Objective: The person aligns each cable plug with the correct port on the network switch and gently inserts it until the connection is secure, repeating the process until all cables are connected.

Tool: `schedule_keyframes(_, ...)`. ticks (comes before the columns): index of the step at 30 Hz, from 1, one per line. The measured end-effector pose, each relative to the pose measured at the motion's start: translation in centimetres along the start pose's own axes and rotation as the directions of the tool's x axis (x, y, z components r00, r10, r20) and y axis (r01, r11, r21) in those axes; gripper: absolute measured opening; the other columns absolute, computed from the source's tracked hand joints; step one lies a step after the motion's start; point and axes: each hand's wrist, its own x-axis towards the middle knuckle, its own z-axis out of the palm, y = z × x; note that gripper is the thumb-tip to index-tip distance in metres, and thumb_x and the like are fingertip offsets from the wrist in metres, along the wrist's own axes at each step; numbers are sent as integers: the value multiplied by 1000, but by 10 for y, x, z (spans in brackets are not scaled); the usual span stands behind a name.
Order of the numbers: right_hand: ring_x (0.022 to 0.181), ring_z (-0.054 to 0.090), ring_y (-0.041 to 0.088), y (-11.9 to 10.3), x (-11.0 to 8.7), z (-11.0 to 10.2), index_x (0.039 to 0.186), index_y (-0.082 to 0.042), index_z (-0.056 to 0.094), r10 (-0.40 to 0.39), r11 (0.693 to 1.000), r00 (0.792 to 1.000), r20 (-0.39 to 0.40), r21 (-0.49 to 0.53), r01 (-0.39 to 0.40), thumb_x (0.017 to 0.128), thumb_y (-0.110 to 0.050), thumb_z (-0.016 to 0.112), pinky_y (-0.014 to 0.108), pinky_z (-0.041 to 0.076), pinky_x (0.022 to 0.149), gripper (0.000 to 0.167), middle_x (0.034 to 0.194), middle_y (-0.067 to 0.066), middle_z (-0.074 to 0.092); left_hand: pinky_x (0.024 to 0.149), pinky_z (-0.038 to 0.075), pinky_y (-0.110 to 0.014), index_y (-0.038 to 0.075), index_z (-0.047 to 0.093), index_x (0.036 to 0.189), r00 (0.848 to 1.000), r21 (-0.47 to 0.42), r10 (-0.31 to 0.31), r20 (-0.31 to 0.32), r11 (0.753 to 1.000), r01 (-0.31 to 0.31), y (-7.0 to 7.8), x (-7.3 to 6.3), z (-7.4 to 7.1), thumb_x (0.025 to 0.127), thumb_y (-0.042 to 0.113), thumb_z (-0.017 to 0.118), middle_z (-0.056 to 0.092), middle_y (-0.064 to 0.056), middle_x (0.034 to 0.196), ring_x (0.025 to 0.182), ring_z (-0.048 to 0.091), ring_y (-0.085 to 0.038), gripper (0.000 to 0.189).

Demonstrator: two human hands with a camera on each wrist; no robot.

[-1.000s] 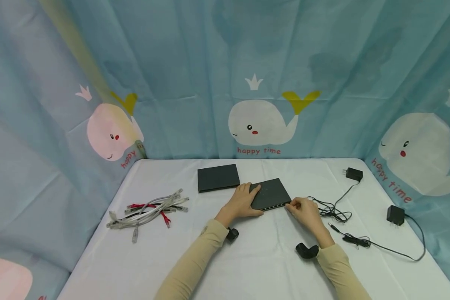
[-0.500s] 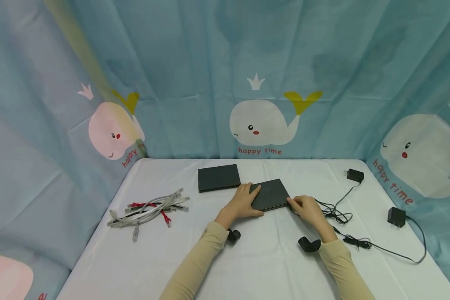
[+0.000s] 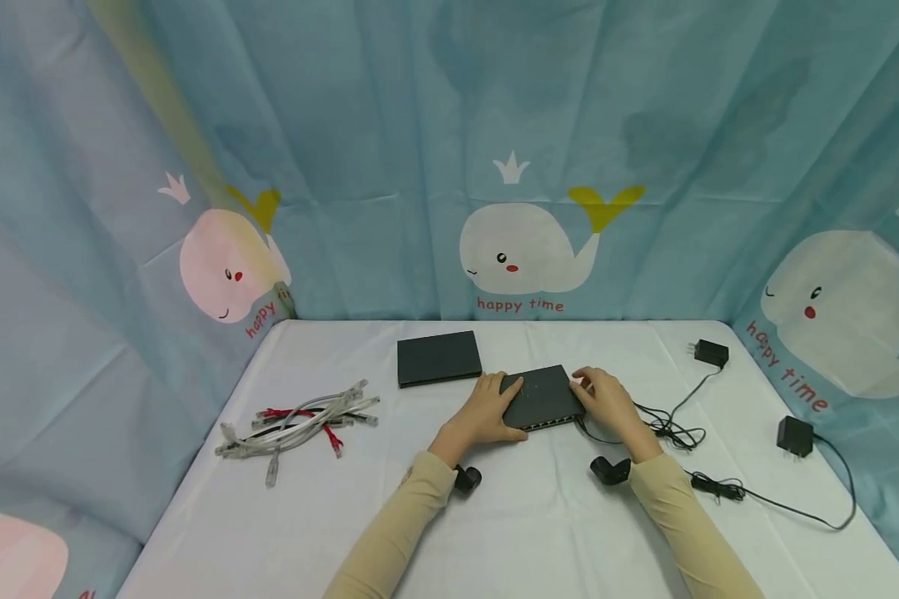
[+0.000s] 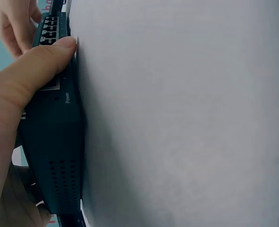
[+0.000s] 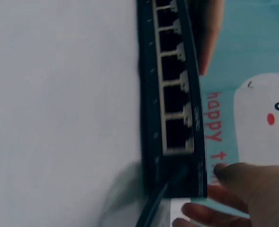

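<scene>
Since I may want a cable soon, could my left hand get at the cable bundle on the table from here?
Probably yes, though it would likely have to let go first: your left hand grips the ported black box. The cable bundle lies left of that hand, with no object showing between them.

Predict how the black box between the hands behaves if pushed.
The black box looks stiff, given its straight edges. Low and broad, it probably won't tip. The cord at its corner might drag along.
</scene>
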Motion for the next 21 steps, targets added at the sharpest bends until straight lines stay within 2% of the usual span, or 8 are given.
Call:
schedule_keyframes(4, 103, 58, 37, -2, 7, 8, 134, 1, 45, -97, 991, 994, 47, 93, 92, 95, -17, 52, 50, 48, 84, 43, 123, 24, 53, 114, 11, -47, 15, 21, 149, 1000, 7, 13, -3, 1000, -13, 1, -4, 0, 75, 65, 62, 25, -19, 147, 137, 23, -31, 98)
schedule_keyframes(8, 124, 42, 41, -4, 12, 14, 138, 1, 39, -207, 974, 973, 104, 120, 194, 96, -12, 49, 54, 35, 101, 45, 138, 25, 41, 114, 12, -48, 14, 21, 148, 1000, 14, 23, 4, 1000, -23, 4, -8, -1, 75, 65, 62, 24, -20, 147, 138, 23, -31, 98)
schedule_keyframes(10, 126, 40, 41, -5, 14, 15, 136, 2, 42, -241, 967, 961, 133, 111, 227, 96, -10, 49, 53, 34, 102, 42, 137, 25, 43, 114, 12, -48, 14, 21, 149, 1000, 16, 25, 7, 1000, -25, 5, -11, 0, 75, 65, 62, 23, -20, 148, 138, 22, -32, 98)
schedule_keyframes(13, 121, 46, 40, -4, 14, 16, 131, 4, 47, -268, 962, 952, 150, 98, 256, 96, -8, 48, 53, 37, 99, 37, 130, 24, 49, 114, 12, -46, 14, 22, 148, 1000, 23, 19, -1, 1000, -19, 8, -16, 0, 75, 65, 61, 22, -20, 149, 139, 21, -33, 97)
schedule_keyframes(21, 111, 53, 37, -6, 13, 19, 128, 4, 51, -253, 965, 960, 120, 104, 241, 96, -8, 48, 51, 42, 94, 34, 121, 21, 54, 115, 14, -42, 13, 27, 147, 997, -24, -48, -56, 999, 47, 17, -30, 1, 79, 60, 61, 17, -19, 152, 142, 12, -32, 90)
